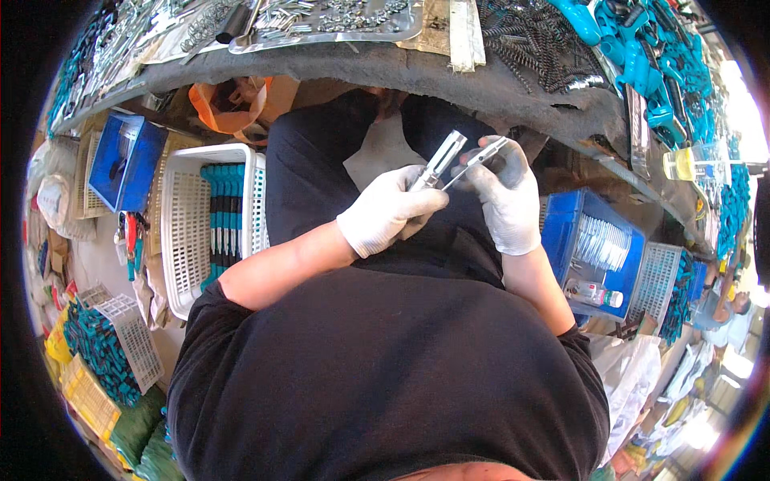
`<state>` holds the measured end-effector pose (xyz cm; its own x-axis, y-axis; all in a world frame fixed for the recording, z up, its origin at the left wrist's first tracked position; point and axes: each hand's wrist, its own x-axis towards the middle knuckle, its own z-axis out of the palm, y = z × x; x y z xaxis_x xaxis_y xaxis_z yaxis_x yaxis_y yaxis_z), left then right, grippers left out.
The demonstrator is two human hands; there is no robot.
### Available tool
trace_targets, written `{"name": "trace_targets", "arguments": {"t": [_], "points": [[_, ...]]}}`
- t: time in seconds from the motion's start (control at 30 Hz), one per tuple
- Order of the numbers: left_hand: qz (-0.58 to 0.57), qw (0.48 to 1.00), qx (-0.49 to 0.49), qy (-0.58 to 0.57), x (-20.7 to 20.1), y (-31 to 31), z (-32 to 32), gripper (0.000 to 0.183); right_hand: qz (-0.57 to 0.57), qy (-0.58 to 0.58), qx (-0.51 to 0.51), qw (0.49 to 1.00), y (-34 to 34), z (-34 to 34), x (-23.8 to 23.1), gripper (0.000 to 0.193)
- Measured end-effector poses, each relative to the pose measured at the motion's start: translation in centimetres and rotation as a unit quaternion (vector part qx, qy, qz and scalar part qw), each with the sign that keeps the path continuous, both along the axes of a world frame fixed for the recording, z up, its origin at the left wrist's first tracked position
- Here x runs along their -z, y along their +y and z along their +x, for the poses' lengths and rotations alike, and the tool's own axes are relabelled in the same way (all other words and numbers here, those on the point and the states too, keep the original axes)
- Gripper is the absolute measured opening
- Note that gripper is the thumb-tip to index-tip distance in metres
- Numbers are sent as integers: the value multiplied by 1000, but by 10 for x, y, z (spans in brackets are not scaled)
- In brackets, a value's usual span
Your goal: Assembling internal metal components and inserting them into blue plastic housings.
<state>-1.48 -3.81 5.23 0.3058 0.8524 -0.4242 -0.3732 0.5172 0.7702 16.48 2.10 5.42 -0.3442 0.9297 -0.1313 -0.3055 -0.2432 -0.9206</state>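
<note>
My left hand, in a white glove, is closed around a slotted silver metal tube that tilts up to the right above my lap. Close beside it, my gloved right hand, its fingertips smudged grey, pinches a slim silver metal piece between thumb and fingers. A thin pointed shaft runs from this piece down toward the left thumb. Whether the shaft touches the tube, I cannot tell. Both hands are held in front of the bench's near edge.
Across the bench lie a metal tray of small parts, dark coil springs and teal tool bodies. At my left stands a white basket of teal-and-black handles. A blue bin with silver parts is at my right.
</note>
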Motion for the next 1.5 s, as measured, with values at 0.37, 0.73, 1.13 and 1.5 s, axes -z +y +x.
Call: {"name": "trace_targets", "arguments": {"t": [0.37, 0.73, 1.13, 1.5], "points": [[8, 997, 56, 50, 0, 3, -28, 26, 150, -276, -222, 923, 19, 25, -12, 21], [26, 997, 66, 7, 0, -2, -39, 32, 460, -444, -100, 762, 43, 51, -75, 21], [27, 993, 93, -72, 7, -6, -42, 43, 459, -426, -223, 747, 30, 26, -52, 21], [-19, 990, 131, -46, -2, 4, -41, 38, 422, -414, -216, 777, 31, 31, -50, 21]]}}
